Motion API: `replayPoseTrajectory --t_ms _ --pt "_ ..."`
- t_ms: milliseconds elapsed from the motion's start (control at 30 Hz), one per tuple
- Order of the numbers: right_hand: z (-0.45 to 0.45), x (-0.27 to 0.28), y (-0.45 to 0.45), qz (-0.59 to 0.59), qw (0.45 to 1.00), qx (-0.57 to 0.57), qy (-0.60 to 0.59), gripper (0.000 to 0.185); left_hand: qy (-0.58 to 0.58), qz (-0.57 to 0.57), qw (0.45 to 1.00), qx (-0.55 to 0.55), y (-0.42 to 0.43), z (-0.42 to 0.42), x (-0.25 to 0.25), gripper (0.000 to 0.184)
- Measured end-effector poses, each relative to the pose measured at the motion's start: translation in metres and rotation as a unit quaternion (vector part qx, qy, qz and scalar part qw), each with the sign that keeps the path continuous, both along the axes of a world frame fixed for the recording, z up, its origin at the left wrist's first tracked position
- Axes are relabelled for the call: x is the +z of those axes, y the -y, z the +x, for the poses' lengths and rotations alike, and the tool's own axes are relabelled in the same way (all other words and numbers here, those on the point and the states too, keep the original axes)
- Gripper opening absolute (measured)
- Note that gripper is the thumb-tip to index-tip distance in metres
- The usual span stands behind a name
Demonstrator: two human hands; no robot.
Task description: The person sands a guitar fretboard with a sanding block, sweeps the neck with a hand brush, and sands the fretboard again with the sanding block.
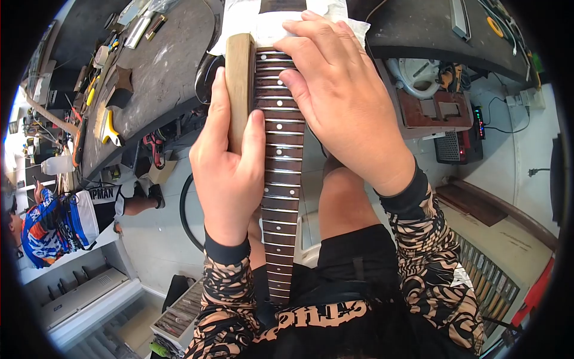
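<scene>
A guitar neck with a dark fretboard (pixel 279 155), metal frets and pale dot inlays runs from the top of the view down toward my lap. Along its left edge lies a long wooden block (pixel 240 72) with a groove in its right side. My left hand (pixel 230 161) is closed around the block's lower end, thumb on one side and fingers on the other. Stretched over the upper right of the fretboard is my right hand (pixel 344 90), fingertips by a white cloth (pixel 257 27) and thumb on the frets. The neck's underside is hidden.
Dark workbenches (pixel 173 72) stand on both sides. Yellow-handled pliers (pixel 110 128) and other tools lie on the left one. Another person (pixel 60 221) sits far left. At right are a reddish-brown case (pixel 436 113) and a rack of files (pixel 487 275).
</scene>
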State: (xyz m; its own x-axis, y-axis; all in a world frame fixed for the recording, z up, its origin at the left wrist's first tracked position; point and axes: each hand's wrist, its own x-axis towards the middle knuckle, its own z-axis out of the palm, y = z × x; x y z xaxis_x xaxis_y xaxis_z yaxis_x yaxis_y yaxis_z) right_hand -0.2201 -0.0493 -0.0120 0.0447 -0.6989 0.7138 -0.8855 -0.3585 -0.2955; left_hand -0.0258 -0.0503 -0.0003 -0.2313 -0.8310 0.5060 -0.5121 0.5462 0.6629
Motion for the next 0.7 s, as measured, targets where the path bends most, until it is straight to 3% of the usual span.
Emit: replayPoseTrajectory --t_ms 133,333,400,533,633,700 --pt "0.003 0.002 -0.004 -0.012 1.000 0.001 0.001 0.031 -0.001 0.054 0.998 0.017 0.006 -0.014 0.017 0.064" --pt "0.000 0.003 0.000 0.002 1.000 -0.001 -0.012 0.031 0.003 -0.026 1.000 -0.003 0.007 -0.005 0.003 0.061" --pt "-0.003 0.012 -0.004 0.024 0.999 0.002 -0.029 0.038 0.006 -0.020 1.000 0.002 0.021 -0.012 0.009 0.059" --pt "0.001 0.004 -0.003 -0.007 1.000 0.003 0.019 0.029 0.003 0.017 1.000 0.012 0.022 -0.016 0.015 0.059" --pt "0.000 0.003 0.000 0.010 1.000 -0.001 -0.004 0.029 0.003 -0.050 0.999 -0.018 0.014 -0.007 0.006 0.061" --pt "-0.002 0.003 0.000 0.012 1.000 -0.006 -0.011 0.029 0.006 -0.011 1.000 0.001 0.015 -0.011 0.008 0.061"
